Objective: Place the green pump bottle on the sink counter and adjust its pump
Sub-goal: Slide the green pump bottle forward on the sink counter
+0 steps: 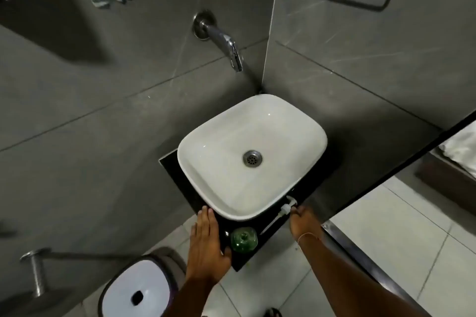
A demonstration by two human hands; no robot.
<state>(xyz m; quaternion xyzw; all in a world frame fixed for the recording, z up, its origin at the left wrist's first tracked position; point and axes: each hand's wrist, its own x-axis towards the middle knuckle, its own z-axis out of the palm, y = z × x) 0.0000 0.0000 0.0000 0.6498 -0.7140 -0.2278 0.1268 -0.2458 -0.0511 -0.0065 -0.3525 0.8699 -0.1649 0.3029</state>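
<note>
The green pump bottle (244, 239) is stood at the counter's (257, 260) front edge, uncapped. The pump (286, 207) is pinched by the right hand (305, 221); the left hand (208, 244) is laid flat, spread. Insertion is next.

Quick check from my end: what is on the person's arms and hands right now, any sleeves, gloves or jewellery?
Both forearms are bare, with no sleeves or gloves in view. The right hand has a thin, light thread or bracelet around its wrist. The left hand shows no ring, band or watch.
</note>
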